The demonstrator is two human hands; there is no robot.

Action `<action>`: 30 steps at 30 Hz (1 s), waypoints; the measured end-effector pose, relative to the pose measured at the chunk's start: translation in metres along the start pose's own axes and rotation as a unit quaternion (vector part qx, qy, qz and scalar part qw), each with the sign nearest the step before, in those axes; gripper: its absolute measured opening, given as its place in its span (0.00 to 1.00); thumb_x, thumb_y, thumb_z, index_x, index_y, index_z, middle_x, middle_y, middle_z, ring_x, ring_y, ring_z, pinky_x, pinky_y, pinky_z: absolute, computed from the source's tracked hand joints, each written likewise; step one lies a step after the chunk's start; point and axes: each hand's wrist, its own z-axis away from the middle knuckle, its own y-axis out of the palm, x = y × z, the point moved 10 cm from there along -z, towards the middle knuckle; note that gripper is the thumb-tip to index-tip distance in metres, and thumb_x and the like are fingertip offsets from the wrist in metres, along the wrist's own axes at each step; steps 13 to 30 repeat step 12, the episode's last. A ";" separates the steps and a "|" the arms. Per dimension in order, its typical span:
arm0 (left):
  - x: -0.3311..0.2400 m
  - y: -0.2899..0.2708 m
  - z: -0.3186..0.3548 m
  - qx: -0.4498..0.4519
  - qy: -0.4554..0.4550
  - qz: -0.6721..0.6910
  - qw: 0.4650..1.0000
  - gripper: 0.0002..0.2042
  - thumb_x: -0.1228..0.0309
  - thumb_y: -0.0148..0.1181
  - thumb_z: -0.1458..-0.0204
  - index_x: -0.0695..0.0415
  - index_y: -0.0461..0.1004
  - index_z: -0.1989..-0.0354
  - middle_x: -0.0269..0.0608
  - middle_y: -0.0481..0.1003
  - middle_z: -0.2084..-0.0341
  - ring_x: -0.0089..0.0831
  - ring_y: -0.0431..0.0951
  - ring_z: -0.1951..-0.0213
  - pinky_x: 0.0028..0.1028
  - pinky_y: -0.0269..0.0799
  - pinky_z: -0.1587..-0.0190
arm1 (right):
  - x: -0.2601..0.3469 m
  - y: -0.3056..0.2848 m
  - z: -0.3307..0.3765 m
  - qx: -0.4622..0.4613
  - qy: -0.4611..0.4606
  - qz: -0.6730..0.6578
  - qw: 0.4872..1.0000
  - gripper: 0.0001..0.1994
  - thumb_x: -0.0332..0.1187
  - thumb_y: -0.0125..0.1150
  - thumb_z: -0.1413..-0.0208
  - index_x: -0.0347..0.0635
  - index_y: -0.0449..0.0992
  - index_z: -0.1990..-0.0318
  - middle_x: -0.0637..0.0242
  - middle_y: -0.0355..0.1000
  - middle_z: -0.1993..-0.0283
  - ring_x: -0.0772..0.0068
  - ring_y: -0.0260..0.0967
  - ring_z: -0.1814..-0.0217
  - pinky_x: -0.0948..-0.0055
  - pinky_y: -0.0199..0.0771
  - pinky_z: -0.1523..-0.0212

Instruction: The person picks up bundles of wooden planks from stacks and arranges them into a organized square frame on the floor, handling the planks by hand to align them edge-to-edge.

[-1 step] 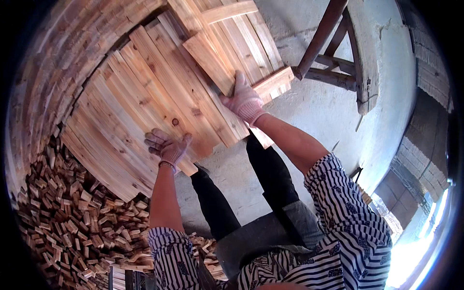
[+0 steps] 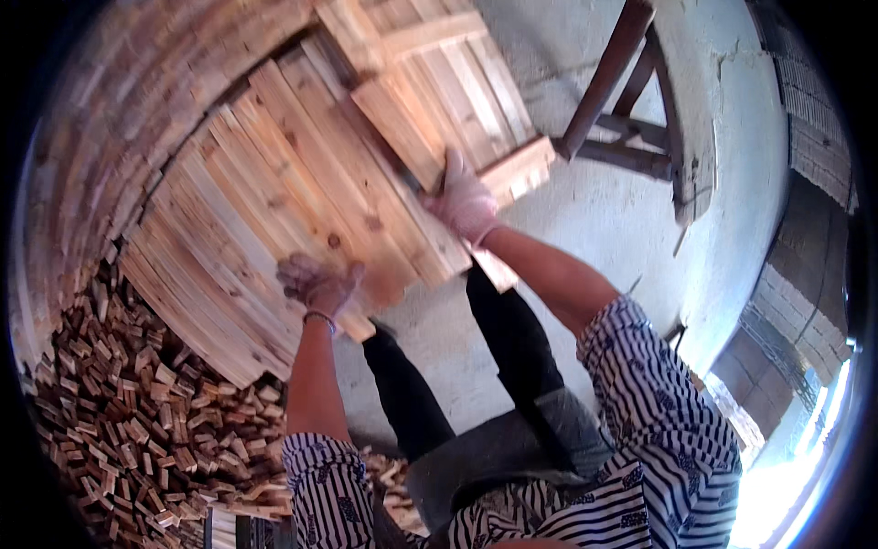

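Observation:
Long pale wooden boards (image 2: 302, 174) lie side by side in front of me in a slanting layer. My left hand (image 2: 320, 279), in a light knitted glove, is palm down over their near part, thumb and fingers apart. One board end (image 2: 357, 329) sticks out just below its wrist. Further right, my gloved right hand (image 2: 462, 201) is closed at the near end of a shorter wooden board (image 2: 400, 123) lying on top. Its thumb points up along that end; the other fingers are mostly hidden.
A wall of stacked wood (image 2: 101, 156) curves along the left. Below it lies a heap of small wood blocks (image 2: 155, 412). A dark wooden trestle (image 2: 631, 137) stands on the grey floor (image 2: 631, 238) at upper right, with grey stacks (image 2: 805, 247) at far right.
The picture has shifted very slightly and is more blurred. Both hands keep their places on the boards.

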 end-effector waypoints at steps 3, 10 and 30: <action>-0.005 -0.018 0.011 -0.174 -0.061 -0.122 0.975 0.72 0.27 0.59 0.57 0.71 0.18 0.28 0.75 0.19 0.28 0.72 0.20 0.27 0.64 0.26 0.28 | -0.016 0.000 -0.014 0.014 0.041 0.016 0.999 0.37 0.48 0.71 0.49 0.42 0.59 0.38 0.45 0.70 0.40 0.43 0.74 0.43 0.54 0.75 0.44; 0.002 -0.016 0.000 -0.205 -0.040 -0.102 0.973 0.75 0.26 0.62 0.62 0.69 0.16 0.28 0.72 0.17 0.28 0.69 0.18 0.26 0.63 0.23 0.28 | -0.009 0.011 -0.017 0.020 0.021 0.084 0.996 0.46 0.49 0.68 0.46 0.35 0.49 0.28 0.43 0.67 0.35 0.46 0.73 0.39 0.58 0.74 0.40; 0.001 -0.018 0.000 -0.201 -0.058 -0.120 0.971 0.74 0.26 0.62 0.60 0.68 0.16 0.28 0.70 0.19 0.27 0.68 0.20 0.26 0.63 0.24 0.28 | -0.022 0.025 -0.029 0.154 0.053 0.101 0.982 0.49 0.53 0.68 0.46 0.38 0.46 0.26 0.41 0.47 0.23 0.46 0.68 0.33 0.57 0.70 0.36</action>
